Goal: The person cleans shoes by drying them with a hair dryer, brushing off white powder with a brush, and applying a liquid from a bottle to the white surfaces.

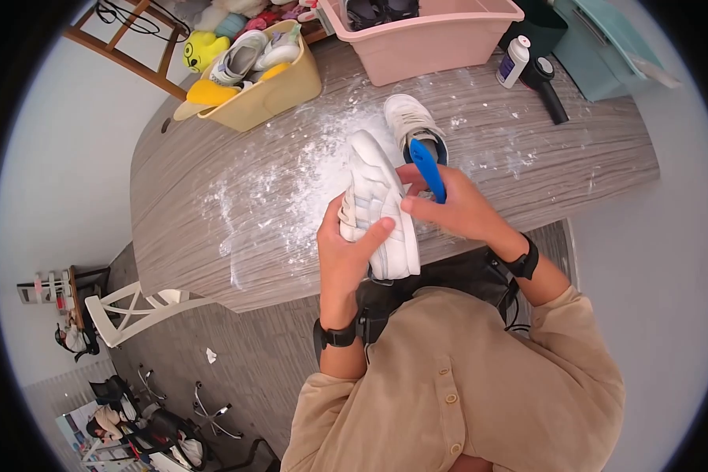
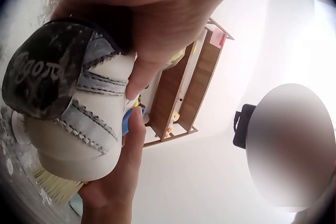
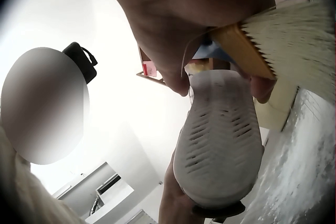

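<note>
A white sneaker (image 1: 381,193) is held over the table by my left hand (image 1: 343,259), its thumb along the side and its fingers round the laced upper. Grey straps and a dark heel tab (image 2: 44,71) show in the left wrist view; the grooved sole (image 3: 218,145) faces the right wrist camera. In my right hand (image 1: 460,208) is a brush with a blue handle (image 1: 427,169) and pale bristles (image 3: 294,45), which point away from the shoe. The right thumb and fingertips also rest at the sneaker's edge. A second sneaker (image 1: 409,118) stands just behind on the table.
White powder (image 1: 315,177) is scattered over the wood-grain table (image 1: 181,212). At the back are a yellow bin (image 1: 271,102) of shoes, a pink bin (image 1: 433,47), a spray can (image 1: 514,61), a black-handled tool (image 1: 551,94) and a teal bin (image 1: 606,59). A white chair (image 1: 138,315) stands left.
</note>
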The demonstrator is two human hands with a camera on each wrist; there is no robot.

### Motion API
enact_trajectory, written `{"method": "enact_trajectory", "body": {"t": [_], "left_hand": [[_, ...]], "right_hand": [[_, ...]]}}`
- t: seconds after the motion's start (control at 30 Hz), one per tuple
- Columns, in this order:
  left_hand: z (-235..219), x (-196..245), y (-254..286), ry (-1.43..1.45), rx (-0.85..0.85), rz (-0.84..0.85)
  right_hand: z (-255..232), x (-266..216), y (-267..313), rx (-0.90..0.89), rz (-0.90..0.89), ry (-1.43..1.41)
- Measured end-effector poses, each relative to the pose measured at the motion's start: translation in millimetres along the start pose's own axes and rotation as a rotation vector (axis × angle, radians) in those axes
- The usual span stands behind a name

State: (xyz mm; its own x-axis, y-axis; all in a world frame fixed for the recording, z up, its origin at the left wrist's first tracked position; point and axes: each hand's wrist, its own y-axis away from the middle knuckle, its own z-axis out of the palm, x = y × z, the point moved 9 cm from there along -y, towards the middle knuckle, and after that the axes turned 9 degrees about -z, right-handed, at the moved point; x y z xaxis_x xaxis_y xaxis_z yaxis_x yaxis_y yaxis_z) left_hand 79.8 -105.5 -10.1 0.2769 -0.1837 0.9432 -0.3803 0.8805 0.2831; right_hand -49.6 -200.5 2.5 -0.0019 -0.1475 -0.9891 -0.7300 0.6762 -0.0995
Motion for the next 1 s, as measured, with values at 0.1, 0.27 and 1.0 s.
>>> {"method": "enact_trajectory", "body": {"t": [0.1,0.27,1.0], "left_hand": [[4.0,-0.6,1.7,-0.072,-0.064,-0.034],[4.4,9.1,-0.8,-0.039,-0.176,0.018],[18.1,7.5,1.0,-0.156,-0.187,-0.019]], "right_hand": [[-2.5,0.3,-1.2,0.003,0.025,-0.012],[0.6,3.7,0.6,-0.006,0.004,0.004],[6.0,1.6,3.2,-0.068,-0.015,-0.034]]}}
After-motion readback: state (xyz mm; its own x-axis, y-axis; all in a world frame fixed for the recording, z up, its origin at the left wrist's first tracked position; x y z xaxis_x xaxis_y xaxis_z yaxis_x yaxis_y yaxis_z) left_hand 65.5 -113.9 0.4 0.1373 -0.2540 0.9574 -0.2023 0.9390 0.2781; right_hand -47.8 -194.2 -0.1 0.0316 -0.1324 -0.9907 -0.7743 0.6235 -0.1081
